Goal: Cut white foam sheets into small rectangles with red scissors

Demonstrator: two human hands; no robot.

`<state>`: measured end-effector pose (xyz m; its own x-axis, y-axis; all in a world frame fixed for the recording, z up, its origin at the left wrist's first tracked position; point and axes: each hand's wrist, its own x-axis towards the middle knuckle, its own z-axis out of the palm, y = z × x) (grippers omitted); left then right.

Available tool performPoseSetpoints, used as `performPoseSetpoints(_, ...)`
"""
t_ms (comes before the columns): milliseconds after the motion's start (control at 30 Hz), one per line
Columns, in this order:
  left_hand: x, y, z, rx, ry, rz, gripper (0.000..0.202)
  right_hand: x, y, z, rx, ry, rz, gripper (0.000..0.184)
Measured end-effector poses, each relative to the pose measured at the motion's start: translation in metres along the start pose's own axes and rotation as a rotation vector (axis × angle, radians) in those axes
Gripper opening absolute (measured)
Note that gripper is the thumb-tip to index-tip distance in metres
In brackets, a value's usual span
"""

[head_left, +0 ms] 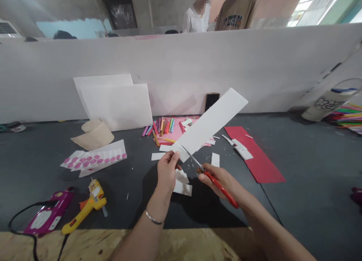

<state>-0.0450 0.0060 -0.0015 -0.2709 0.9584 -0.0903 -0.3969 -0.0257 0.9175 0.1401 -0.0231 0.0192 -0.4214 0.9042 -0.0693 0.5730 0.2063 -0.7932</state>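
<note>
My left hand (167, 169) pinches the lower left end of a long white foam board strip (212, 121), which slants up to the right above the table. In my right hand (219, 178) are red-handled scissors (226, 194), their blades lying across the strip near the pinched end. How far the blades are apart is hard to make out. Below my hands lie cut white pieces (182, 188) and small scraps. Another white piece (215, 159) rests just beyond my right hand.
Markers (162, 126) lie on pink paper behind the strip. A red sheet (258, 159) is to the right. A yellow glue gun (92, 204) and a purple power strip (49, 212) with cables sit front left. A phone (211, 99) leans on the white partition (181, 65); two people stand beyond.
</note>
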Motion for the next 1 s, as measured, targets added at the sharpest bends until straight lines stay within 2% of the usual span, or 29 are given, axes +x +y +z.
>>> performPoseSetpoints(367,0.001,-0.001,-0.001,-0.005,-0.001,-0.014,0.025,0.002,0.003,0.006,-0.015,0.006,0.034,0.036)
performPoseSetpoints(600,0.001,0.001,0.001,-0.016,-0.004,-0.021,0.027,-0.004,0.002,-0.002,0.069,-0.054,-0.020,0.034)
performPoseSetpoints(767,0.001,-0.002,0.000,0.008,-0.023,-0.008,0.026,-0.006,0.001,-0.005,0.136,-0.112,0.029,0.037)
performPoseSetpoints(1000,0.001,0.000,0.002,-0.010,-0.039,-0.014,0.026,-0.003,-0.003,0.000,-0.005,-0.012,-0.010,0.034)
